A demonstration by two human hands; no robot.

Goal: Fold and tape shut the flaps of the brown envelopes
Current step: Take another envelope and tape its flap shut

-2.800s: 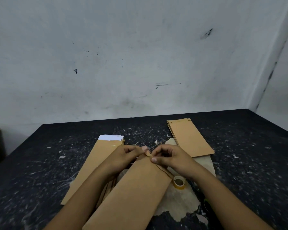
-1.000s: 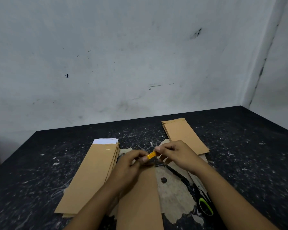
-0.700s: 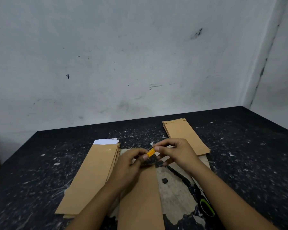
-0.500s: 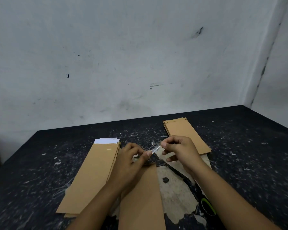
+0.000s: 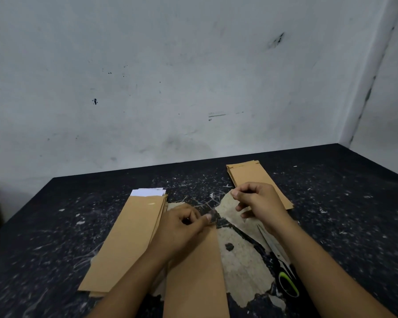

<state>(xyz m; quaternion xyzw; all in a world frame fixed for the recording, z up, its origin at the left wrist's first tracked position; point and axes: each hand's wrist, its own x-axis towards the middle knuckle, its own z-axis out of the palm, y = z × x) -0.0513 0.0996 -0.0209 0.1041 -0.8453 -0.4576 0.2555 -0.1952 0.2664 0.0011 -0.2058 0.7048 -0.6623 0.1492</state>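
Brown paper identifies the envelope (image 5: pixel 194 269) being worked: it lies lengthwise at the near edge of the worktop (image 5: pixel 55 226), centred, with its far end under the left hand (image 5: pixel 182 228). The left hand rests on that far end with fingers curled, its thumb and forefinger pinching one end of a strip of clear tape (image 5: pixel 214 211). The strip is thin and hard to see; it runs up and to the right toward the right hand (image 5: pixel 257 203). The right hand is raised just beyond the envelope's far right corner, fingers curled, with thumb and forefinger pinched together at the strip's other end.

Left of the worked envelope, touching it, lies a stack of brown envelopes (image 5: pixel 129 237), angled toward the far edge. White paper (image 5: pixel 148 192) protrudes from the far end of this stack. A second stack of brown envelopes (image 5: pixel 251 174) lies toward the far edge, right of centre, partly behind the right hand.

Under the right forearm, near the near edge, lie scissors (image 5: pixel 283 276) with black and green handles, blades pointing toward the far left. They rest on a pale patch (image 5: pixel 241 267) where the dark surface coating has peeled away. White flecks cover the dark surface. A scuffed white wall (image 5: pixel 170 76) stands behind the far edge.
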